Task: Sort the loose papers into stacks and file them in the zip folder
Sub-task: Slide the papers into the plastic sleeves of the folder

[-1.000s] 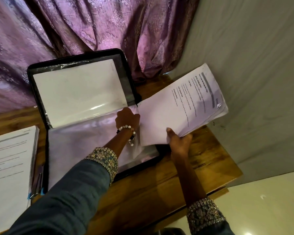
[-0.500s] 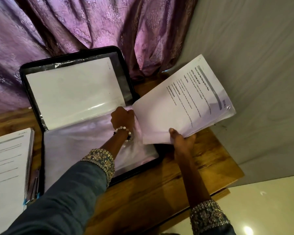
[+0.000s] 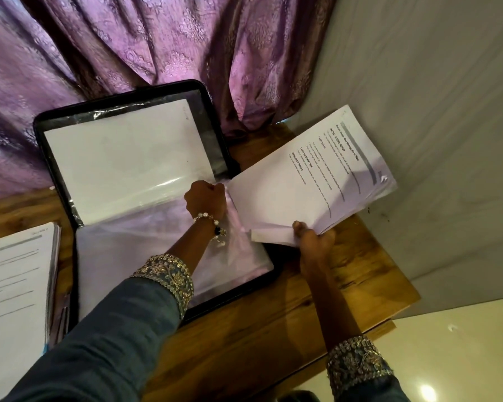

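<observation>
My right hand [image 3: 314, 242] pinches printed paper stack [image 3: 308, 181] beside open zip folder [image 3: 70, 204]; my left hand [image 3: 205, 198] grips clear sleeve [image 3: 157, 242] edge; 2 hands apart.

Purple floral curtain [image 3: 157, 47], black zip folder [image 3: 209, 117], white papers [image 3: 308, 181], brown wooden table [image 3: 259, 338]

We read on top sheet of paper stack [image 3: 308, 181]: "INITIAL SCENE SETUP", "TASK GOAL", "TASK DESCRIPTION", "REQUIRED PROPS". Title line, small print blurred. Left stack [image 3: 12, 285] text unreadable.
</observation>
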